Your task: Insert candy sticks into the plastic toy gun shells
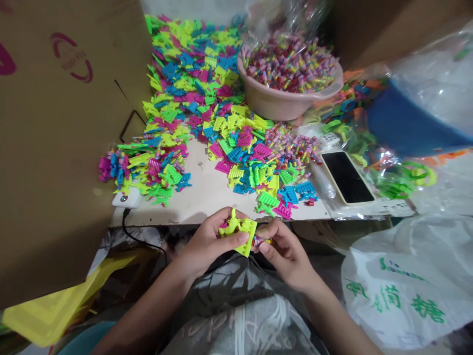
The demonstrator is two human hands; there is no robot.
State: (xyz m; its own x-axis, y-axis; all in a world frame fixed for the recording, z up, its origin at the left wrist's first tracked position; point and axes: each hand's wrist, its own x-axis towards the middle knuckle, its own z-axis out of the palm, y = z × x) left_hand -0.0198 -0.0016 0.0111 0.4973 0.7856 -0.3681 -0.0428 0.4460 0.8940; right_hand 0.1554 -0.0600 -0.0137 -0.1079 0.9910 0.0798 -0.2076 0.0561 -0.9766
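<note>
My left hand (218, 239) is closed around a yellow plastic toy piece (246, 239) with a figure shape at one end and a ribbed flat part at the other. In my right hand (286, 251), between thumb and fingers, is a small wrapped candy tube (257, 240) with a pink and yellow wrapper. One end of the tube is at the right edge of the yellow piece; whether it sits inside cannot be made out. Both hands are over my lap, just below the table's front edge. Nearest on the table lie a green toy piece (268, 201) and blue toy pieces (288, 193).
A large heap of coloured toy pieces (192, 74) covers the table's left and back. A pink basin (284, 104) holds many candy tubes, with more loose tubes (295, 148) before it. A phone (348, 177) lies right. A cardboard box (74, 148) stands left, a white sack (402, 281) right.
</note>
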